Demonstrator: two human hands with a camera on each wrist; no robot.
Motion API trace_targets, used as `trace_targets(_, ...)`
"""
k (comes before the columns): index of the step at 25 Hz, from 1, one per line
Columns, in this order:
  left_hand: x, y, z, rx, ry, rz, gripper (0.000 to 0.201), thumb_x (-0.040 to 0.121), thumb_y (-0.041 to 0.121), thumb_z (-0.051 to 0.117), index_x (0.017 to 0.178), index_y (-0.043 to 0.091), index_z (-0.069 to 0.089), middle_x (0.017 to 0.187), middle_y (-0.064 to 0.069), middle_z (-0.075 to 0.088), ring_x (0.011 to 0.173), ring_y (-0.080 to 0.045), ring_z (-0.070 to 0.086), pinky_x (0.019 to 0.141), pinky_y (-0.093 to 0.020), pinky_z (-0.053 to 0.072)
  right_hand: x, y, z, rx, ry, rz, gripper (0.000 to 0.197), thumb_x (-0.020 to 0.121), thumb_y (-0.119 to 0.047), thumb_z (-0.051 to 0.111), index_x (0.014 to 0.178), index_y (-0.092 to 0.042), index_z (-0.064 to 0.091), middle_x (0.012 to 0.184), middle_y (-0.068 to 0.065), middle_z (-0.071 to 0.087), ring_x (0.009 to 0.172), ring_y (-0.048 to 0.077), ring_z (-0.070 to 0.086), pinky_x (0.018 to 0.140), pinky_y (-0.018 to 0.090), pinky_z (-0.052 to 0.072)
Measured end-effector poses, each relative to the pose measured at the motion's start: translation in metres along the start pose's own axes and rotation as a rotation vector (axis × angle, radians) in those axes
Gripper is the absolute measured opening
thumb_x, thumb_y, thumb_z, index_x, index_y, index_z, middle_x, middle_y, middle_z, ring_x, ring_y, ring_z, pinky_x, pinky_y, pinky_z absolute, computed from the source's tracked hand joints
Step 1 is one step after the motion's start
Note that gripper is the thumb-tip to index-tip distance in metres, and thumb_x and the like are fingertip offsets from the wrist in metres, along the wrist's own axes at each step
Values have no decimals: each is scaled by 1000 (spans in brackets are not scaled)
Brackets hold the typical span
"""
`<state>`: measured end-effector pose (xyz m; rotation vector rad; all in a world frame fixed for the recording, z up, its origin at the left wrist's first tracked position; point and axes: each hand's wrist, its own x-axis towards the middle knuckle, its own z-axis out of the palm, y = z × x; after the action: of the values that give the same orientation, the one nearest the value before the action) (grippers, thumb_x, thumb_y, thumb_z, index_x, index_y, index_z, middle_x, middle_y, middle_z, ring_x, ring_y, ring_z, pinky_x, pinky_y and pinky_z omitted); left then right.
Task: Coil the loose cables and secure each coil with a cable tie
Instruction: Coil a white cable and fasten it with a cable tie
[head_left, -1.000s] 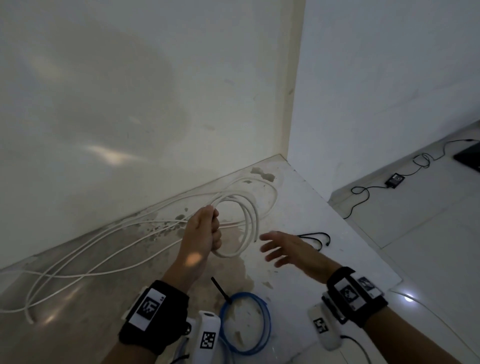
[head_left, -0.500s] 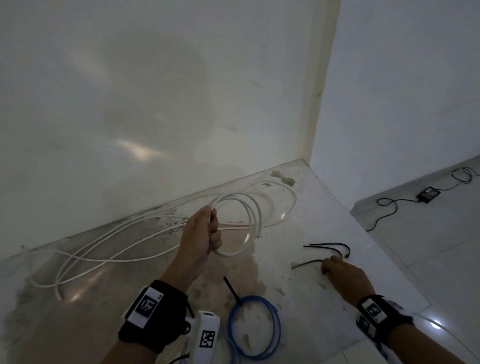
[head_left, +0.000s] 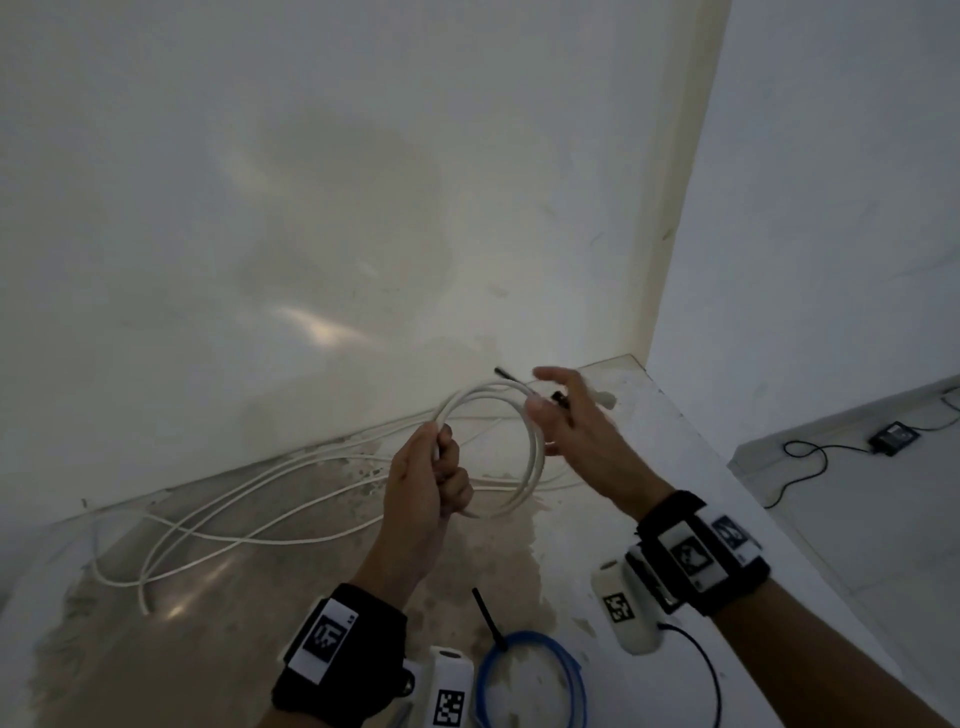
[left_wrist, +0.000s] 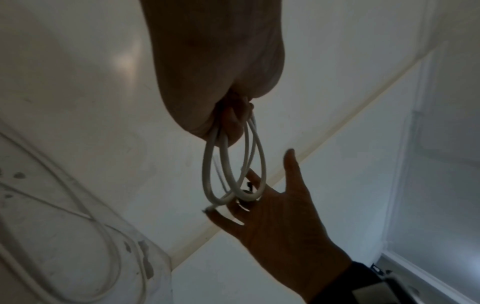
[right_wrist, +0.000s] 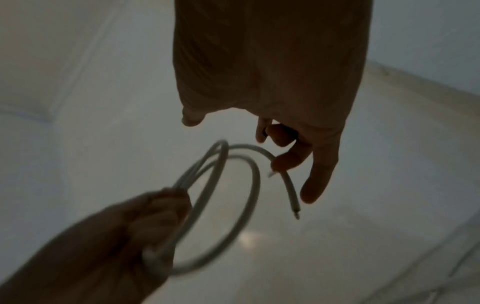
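My left hand (head_left: 428, 483) grips a small coil of white cable (head_left: 530, 441) and holds it up above the stained surface. The rest of the white cable (head_left: 234, 525) lies in long loose loops along the wall to the left. At the coil's far right side, my right hand (head_left: 569, 426) pinches a black cable tie (head_left: 511, 376) between thumb and fingers, the other fingers spread. The left wrist view has the coil (left_wrist: 226, 164) hanging from my left fist, with the right hand's (left_wrist: 275, 218) palm just behind it.
A blue cable coil (head_left: 540, 670) with a black tie (head_left: 488, 616) on it lies near my wrists. The surface (head_left: 670, 457) ends at an edge on the right, with lower floor beyond. A black adapter (head_left: 894, 437) and its cord lie there. A wall stands close behind.
My right hand went down to the black ties lying on the right, took one, and came back up to the coil. My left hand kept its hold on the coil.
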<state>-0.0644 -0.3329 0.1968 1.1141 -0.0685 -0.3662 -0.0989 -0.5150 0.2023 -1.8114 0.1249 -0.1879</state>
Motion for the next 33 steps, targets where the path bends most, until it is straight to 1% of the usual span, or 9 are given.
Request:
trace_targets(3,-3,11,4,-69,29,31,35,104,25,31,72,17,42,51,7,22,39,-7,13,43,-24,14,1,-5,31,-12,-53,-7,39,96,-56,47,100,-18,56,84,1,54,74,15,56,78,45,56)
trace_targets(9,-3,11,-3,21,25,94,37,103,23,29,75,13,51,52,1,36,43,-14,35,51,-30,32,3,-10,45,99,153,-29,29,102,-41,44,82,-28,58,64,-4,59,62,11,61,57,25,51)
trace_targets(14,-8,34,-36,460,-79,68,33,104,18,29,114,14,60,90,-13,75,89,-31,71,88,-41,52,6,-9,18,-119,-94,-152,34,101,-41,45,67,-34,48,60,4,43,53,19,43,51,34,37)
trace_targets(17,-9,58,-33,488,-189,-74,45,105,33,28,112,7,64,81,-10,70,76,-31,69,85,-45,54,5,-7,18,-212,-212,-188,37,100,-44,45,68,-27,42,57,-6,41,48,12,42,49,30,37)
trace_targets(19,-14,62,-20,499,-247,-144,47,104,37,32,99,4,65,65,-4,54,57,-23,60,67,-36,55,7,-7,26,-227,-163,-173,38,98,-49,45,70,-24,43,56,-8,42,48,11,43,50,31,39)
trace_targets(22,-17,56,-9,344,-194,-126,34,103,35,38,84,13,55,60,3,23,41,-9,23,42,-21,27,6,-10,36,-153,-114,-115,40,92,-57,50,76,-21,44,60,-8,43,52,12,43,53,35,40)
trace_targets(25,-12,55,-13,376,-109,-63,34,103,35,37,79,15,49,57,5,20,41,-8,14,43,-21,13,4,-9,33,-173,-130,-29,50,87,-64,55,95,-14,51,75,-1,54,68,13,56,70,37,53)
trace_targets(28,-8,63,-29,469,-60,-28,41,103,41,34,73,17,46,53,8,21,41,-9,13,47,-25,11,3,-6,14,111,-66,97,22,99,-29,47,109,-14,58,77,3,60,77,24,64,96,57,51)
trace_targets(33,-2,71,-57,631,31,-4,47,102,42,38,61,21,42,48,10,22,41,-11,14,48,-26,13,-9,-30,-10,-69,-49,-33,34,104,-7,32,129,-20,51,86,8,71,73,32,69,81,48,58)
